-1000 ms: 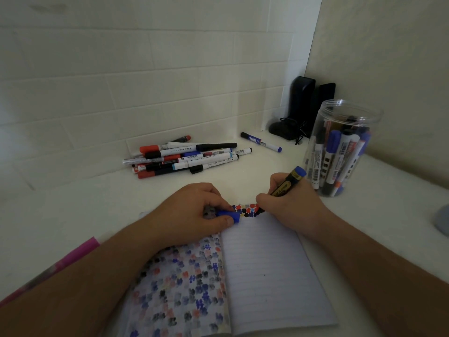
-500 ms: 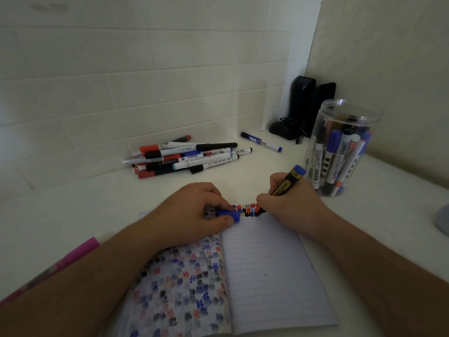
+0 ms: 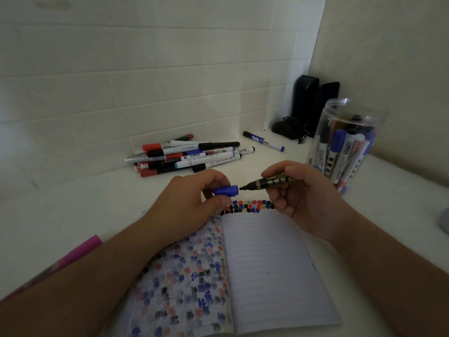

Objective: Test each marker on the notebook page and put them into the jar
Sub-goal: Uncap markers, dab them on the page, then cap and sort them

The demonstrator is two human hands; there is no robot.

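I've got both hands raised at mid-frame, just above the top edge of the notebook [image 3: 267, 263]. My left hand [image 3: 192, 198] pinches the blue cap [image 3: 226, 190], opening turned right. My right hand [image 3: 306, 190] grips the black marker [image 3: 269, 183] level, tip aimed left, just short of the cap. The jar [image 3: 345, 144] stands at right on the surface [image 3: 73, 215], and the marker pile [image 3: 189, 156] lies upper centre.

A white countertop [image 3: 102, 198] meets a pale tiled wall [image 3: 145, 81] behind and a plain cream wall [image 3: 388, 57] on the right, with two dark upright speakers [image 3: 306, 103] standing in the dim corner.
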